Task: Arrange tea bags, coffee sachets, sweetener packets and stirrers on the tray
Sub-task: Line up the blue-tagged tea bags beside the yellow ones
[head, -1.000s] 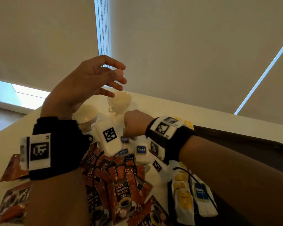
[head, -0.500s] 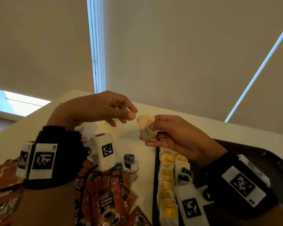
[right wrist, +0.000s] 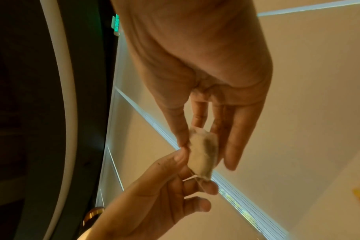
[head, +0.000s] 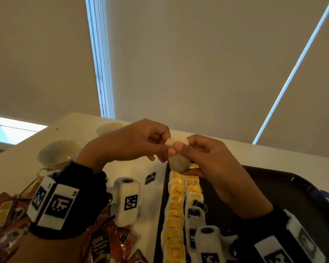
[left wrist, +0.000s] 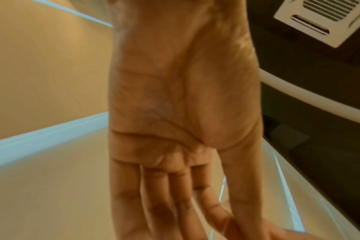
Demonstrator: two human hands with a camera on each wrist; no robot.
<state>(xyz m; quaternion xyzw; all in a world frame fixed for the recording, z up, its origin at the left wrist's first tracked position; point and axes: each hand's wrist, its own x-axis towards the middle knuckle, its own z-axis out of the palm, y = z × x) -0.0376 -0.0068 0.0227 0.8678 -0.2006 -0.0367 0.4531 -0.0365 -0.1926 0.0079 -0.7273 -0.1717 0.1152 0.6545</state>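
Both hands hold one pale tea bag (head: 179, 161) up in the air over the far left corner of the dark tray (head: 285, 188). My right hand (head: 184, 147) pinches it between thumb and fingers. My left hand (head: 169, 147) pinches its left edge. In the right wrist view the tea bag (right wrist: 202, 162) hangs in the right hand (right wrist: 205, 146), and the left hand (right wrist: 195, 173) grips its lower edge and string. Two rows of tea bags (head: 176, 205) lie along the tray's left side. Brown coffee sachets (head: 103, 243) lie heaped on the table at the lower left.
Two white cups stand on the table behind my left arm, one near (head: 57, 152) and one far (head: 108, 128). A small blue sachet (head: 150, 177) lies on the table beside the tray's left rim. Closed blinds hang behind the table.
The right hand lifted the tea bag from the table and brought it over the tray corner. The left hand came across and now pinches the bag too.
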